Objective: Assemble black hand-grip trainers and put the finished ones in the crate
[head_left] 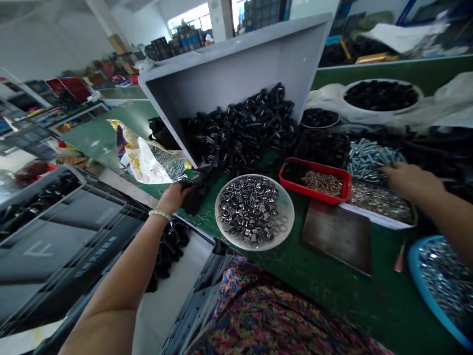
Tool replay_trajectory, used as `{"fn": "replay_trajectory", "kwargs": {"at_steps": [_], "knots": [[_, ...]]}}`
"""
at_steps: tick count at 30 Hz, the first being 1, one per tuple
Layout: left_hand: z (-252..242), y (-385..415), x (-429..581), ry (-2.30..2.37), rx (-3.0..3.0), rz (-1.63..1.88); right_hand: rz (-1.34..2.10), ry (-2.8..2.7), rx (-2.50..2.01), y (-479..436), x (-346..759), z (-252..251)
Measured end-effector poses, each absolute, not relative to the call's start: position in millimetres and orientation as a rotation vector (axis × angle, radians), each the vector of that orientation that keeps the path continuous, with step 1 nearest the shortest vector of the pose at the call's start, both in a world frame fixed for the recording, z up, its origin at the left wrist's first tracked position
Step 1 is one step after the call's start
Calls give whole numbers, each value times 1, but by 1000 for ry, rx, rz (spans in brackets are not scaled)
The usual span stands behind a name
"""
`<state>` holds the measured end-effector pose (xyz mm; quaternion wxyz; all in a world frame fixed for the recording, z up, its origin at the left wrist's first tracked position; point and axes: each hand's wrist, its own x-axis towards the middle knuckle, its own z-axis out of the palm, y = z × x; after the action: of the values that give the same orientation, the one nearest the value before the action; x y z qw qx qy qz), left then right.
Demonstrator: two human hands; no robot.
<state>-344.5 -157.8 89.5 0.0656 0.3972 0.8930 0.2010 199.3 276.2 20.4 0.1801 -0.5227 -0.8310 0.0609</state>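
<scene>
Bolts (371, 160) (red tray (314, 193) just beside)

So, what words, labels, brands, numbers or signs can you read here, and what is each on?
"F": apparently this letter, large and pale, on the grey crate at left.
Same crate: smaller lettering and a row of characters, too blurred to read.
Printed bag: gold markings, too blurred to read.

Silvery screws (370, 157) in a jumbled heap, black part (195, 195) well apart.
</scene>
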Motion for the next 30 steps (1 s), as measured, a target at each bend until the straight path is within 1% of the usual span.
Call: {"fn": "replay_trajectory", "kwargs": {"at_steps": [3, 4, 8, 11, 13, 14, 15, 16, 17, 19, 22, 24, 27, 30], "knots": [[69, -156, -347, 2739, 1222, 125, 148, -2389, -1499, 269, 201, 20], [64, -157, -348, 2732, 1230, 28, 100, -2438, -1517, 264, 199, 23], [58, -164, -361, 2673, 1252, -43, -96, -2663, -1619, 247, 191, 36], [78, -158, -362, 2731, 1243, -111, -71, -2668, -1670, 244, 189, 42], [99, -136, -345, 2918, 1383, -12, -37, -2655, -1699, 245, 188, 45], [110, -118, -329, 2972, 1553, 135, -19, -2643, -1714, 245, 187, 46], [120, -94, -308, 2940, 1721, 351, 4, -2630, -1726, 245, 186, 47], [128, -66, -283, 2785, 1843, 523, 30, -2615, -1737, 244, 184, 48], [133, -33, -256, 2551, 1933, 591, 60, -2596, -1746, 243, 181, 50], [136, 38, -201, 2201, 2001, 567, 132, -2546, -1761, 241, 175, 54], [126, 135, -137, 2115, 1999, 545, 254, -2446, -1777, 237, 168, 60], [115, 179, -111, 2117, 1995, 558, 326, -2355, -1775, 232, 166, 67], [104, 209, -91, 2113, 1960, 563, 381, -2163, -1723, 212, 168, 82], [99, 212, -83, 2068, 1934, 619, 423, -1978, -1622, 171, 175, 99]]}}
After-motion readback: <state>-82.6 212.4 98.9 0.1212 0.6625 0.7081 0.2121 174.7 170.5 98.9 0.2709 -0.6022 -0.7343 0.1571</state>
